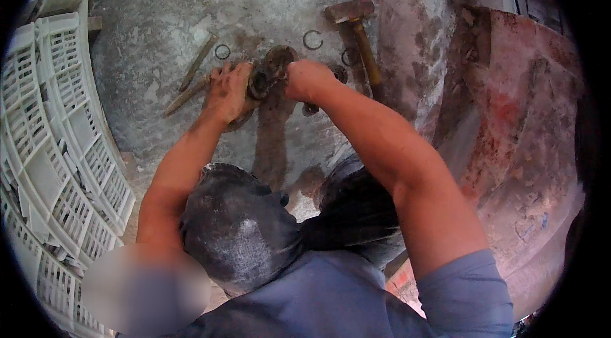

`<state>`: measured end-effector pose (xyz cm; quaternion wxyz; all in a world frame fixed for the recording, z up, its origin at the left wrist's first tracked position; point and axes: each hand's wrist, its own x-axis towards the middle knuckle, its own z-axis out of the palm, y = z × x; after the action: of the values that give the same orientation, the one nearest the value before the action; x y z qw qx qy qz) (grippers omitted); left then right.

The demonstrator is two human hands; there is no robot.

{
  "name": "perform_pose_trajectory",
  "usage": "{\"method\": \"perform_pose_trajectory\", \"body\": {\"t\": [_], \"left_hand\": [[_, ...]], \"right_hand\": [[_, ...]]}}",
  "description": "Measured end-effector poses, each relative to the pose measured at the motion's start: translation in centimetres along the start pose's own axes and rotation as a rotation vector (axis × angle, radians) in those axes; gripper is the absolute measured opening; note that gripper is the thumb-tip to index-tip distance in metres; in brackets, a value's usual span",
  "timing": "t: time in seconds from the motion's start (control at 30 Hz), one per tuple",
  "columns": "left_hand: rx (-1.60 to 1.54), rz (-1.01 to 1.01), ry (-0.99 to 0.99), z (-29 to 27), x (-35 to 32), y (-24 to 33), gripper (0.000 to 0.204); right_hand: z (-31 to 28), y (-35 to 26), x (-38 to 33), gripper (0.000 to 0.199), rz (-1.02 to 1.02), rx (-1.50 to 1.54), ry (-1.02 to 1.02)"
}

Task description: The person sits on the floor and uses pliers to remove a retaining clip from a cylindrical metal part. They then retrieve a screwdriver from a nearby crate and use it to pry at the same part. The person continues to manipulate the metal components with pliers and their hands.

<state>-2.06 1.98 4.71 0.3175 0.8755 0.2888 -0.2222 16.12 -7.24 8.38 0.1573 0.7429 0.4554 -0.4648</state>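
Both arms stretch forward, and the grips sit close together! The left forearm (181,160) slants up and inward to the left grip (228,90), back uppermost, fingers bent and slightly parted. Over on the right, the elbow (407,179) juts outward, its forearm (366,118) angling left into the right grip (309,80), curled in, fingertips hidden. Down below, the left knee (235,211) is bent.

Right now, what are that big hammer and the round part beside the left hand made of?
Hammer head: probably rusty, dull metal, from its brown, blotchy surface.
Handle: likely worn wood, being yellowish-brown and stained.
Round part: perhaps greasy metal, since it's dark and ring-shaped, but too small to be sure.
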Motion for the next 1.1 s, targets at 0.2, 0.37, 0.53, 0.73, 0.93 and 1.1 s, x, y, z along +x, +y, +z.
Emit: {"method": "perform_pose_trajectory", "body": {"t": [0.2,0.37,0.53,0.73,0.93,1.1], "left_hand": [[0.012,0.026,0.119,1.8,-0.4,-0.9,0.085],[0.016,0.015,-0.021,-0.6,-0.1,0.7,0.084],[-0.005,0.088,0.184,2.7,-0.1,-1.3,0.078],[0.035,0.133,0.288,3.8,-0.1,-2.4,0.084],[-0.035,0.062,0.111,1.3,0.1,-0.8,0.091],[-0.026,0.092,0.163,3.3,-0.5,-1.9,0.088]], "right_hand": [[-0.5,-0.3,0.3,0.031,0.001,0.019,-0.033],[0.5,0.8,1.3,0.035,0.001,0.033,-0.033],[0.6,-0.5,-1.1,0.038,-0.137,-0.002,-0.198],[0.3,1.0,-0.6,0.030,-0.010,-0.089,0.025],[1.2,0.8,-0.7,0.028,0.082,0.012,0.135],[2.0,0.5,-0.7,0.023,0.014,-0.082,0.172]]}}
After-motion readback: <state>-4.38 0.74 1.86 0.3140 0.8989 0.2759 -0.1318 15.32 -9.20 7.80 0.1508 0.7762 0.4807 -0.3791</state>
